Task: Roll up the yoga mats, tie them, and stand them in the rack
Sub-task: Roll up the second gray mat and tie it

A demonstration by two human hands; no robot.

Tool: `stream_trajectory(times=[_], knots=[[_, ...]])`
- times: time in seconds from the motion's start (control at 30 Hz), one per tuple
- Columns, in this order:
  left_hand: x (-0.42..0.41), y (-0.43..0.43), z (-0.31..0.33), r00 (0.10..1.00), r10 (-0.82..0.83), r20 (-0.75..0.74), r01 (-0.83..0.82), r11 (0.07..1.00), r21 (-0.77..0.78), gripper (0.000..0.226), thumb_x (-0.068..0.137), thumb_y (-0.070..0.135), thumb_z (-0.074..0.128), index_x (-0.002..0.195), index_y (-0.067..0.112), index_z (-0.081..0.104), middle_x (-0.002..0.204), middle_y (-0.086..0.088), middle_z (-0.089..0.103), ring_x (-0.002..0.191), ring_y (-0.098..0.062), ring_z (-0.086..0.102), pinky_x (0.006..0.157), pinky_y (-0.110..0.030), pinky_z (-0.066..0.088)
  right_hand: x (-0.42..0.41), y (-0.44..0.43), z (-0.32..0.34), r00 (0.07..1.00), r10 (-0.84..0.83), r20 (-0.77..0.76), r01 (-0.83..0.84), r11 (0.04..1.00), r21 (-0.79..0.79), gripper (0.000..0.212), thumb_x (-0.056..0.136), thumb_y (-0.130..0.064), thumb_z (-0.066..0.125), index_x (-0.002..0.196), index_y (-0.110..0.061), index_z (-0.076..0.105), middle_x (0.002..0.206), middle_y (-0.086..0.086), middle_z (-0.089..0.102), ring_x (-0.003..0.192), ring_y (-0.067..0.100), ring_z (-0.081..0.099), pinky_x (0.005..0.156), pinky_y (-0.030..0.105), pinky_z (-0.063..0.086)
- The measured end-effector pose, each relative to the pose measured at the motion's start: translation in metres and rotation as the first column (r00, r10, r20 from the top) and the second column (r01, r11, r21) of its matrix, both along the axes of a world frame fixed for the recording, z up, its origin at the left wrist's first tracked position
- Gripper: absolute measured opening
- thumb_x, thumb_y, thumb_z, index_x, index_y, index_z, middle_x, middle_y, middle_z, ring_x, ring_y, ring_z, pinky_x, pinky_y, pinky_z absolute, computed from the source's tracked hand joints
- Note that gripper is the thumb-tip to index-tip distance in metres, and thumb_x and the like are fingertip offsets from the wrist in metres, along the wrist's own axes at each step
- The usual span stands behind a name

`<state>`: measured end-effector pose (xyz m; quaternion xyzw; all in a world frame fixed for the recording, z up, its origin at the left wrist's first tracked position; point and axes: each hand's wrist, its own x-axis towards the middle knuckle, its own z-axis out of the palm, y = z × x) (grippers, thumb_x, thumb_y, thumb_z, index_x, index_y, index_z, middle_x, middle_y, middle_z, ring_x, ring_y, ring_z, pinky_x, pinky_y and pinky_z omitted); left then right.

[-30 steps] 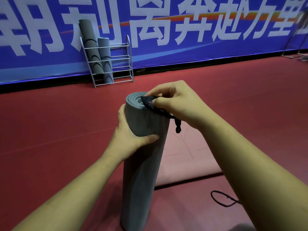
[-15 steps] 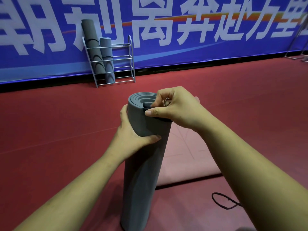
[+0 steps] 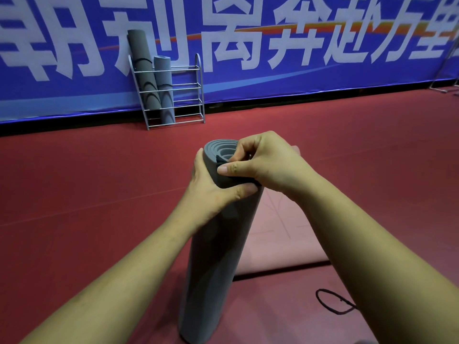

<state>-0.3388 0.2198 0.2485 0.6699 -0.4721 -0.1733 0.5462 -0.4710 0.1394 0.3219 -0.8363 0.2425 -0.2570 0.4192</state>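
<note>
Red gym floor (image 3: pixel 87 194): we stand a rolled grey yoga mat (image 3: pixel 218 244) upright; left hand (image 3: pixel 211 192) closed round its top, right hand (image 3: pixel 263 162) pinching black strap (image 3: pixel 238 181) there. Foam prob. light, springy; grip near top.

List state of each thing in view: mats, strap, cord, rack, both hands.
Grey mat: rolled, upright on floor, held.
Black strap: around the roll's top, pinched.
Left hand: gripping the roll.
Right hand: pinching strap.
Pink mat: unrolled, flat.
Black cord: loose on floor.
Rack: holds two rolled grey mats, right side free.
</note>
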Motion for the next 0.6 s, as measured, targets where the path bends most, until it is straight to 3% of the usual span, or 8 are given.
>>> stream_trajectory(times=[0.07,0.23,0.4,0.5,0.57,0.6], knots=[[-0.001,0.0,0.0,1.0,0.004,0.004,-0.004,1.0,0.005,0.105,0.039,0.069,0.079,0.127,0.04,0.031,0.134,0.008,0.049,0.125,-0.008,0.05,0.103,-0.035,0.046,0.0,-0.001,-0.002,1.0,-0.006,0.028,0.004,0.999,0.052,0.031,0.074,-0.022,0.087,0.076,0.003,0.068,0.077,0.009,0.074,0.065,0.005,0.059,0.059,0.014,0.045],[-0.009,0.003,-0.002,0.992,0.122,-0.04,-0.125,0.99,-0.067,0.094,0.044,0.062,0.081,0.122,0.042,0.032,0.125,0.013,0.055,0.115,0.0,0.056,0.087,-0.015,0.045,0.001,0.002,-0.001,0.997,0.058,0.053,-0.066,0.984,0.167,0.031,0.079,-0.022,0.083,0.077,0.005,0.069,0.064,0.005,0.065,0.055,0.004,0.053,0.048,0.013,0.039],[-0.007,0.007,-0.002,0.989,0.148,0.003,-0.147,0.988,-0.055,0.088,0.061,0.041,0.089,0.128,0.035,0.032,0.129,0.01,0.052,0.118,-0.007,0.052,0.09,-0.018,0.043,-0.004,-0.004,-0.003,0.991,0.112,0.069,-0.123,0.975,0.183,0.021,0.087,-0.019,0.075,0.086,0.001,0.074,0.056,-0.007,0.061,0.048,0.002,0.048,0.048,0.014,0.038],[-0.006,0.01,-0.004,0.988,0.155,0.017,-0.154,0.987,-0.043,0.096,0.054,0.052,0.082,0.134,0.035,0.032,0.131,0.011,0.052,0.12,-0.006,0.051,0.093,-0.021,0.042,-0.01,-0.008,0.001,0.989,0.133,0.059,-0.14,0.982,0.129,0.012,0.086,-0.015,0.076,0.094,-0.006,0.077,0.068,-0.002,0.069,0.057,0.005,0.053,0.054,0.019,0.041],[-0.005,0.012,-0.004,0.984,0.176,0.015,-0.175,0.984,-0.044,0.1,0.048,0.058,0.076,0.134,0.034,0.033,0.132,0.012,0.052,0.12,-0.006,0.051,0.094,-0.022,0.042,-0.014,-0.015,0.004,0.996,0.078,0.039,-0.078,0.997,0.009,0.01,0.087,-0.015,0.076,0.094,-0.009,0.078,0.069,-0.004,0.07,0.055,0.002,0.058,0.054,0.018,0.045],[-0.004,0.014,-0.003,0.983,0.183,0.017,-0.182,0.982,-0.042,0.101,0.046,0.059,0.075,0.135,0.034,0.033,0.131,0.013,0.053,0.12,-0.006,0.051,0.094,-0.023,0.042,-0.015,-0.02,0.005,0.999,0.04,0.027,-0.039,0.997,-0.063,0.009,0.087,-0.017,0.076,0.093,-0.011,0.078,0.071,-0.002,0.072,0.057,0.006,0.062,0.055,0.025,0.051]])
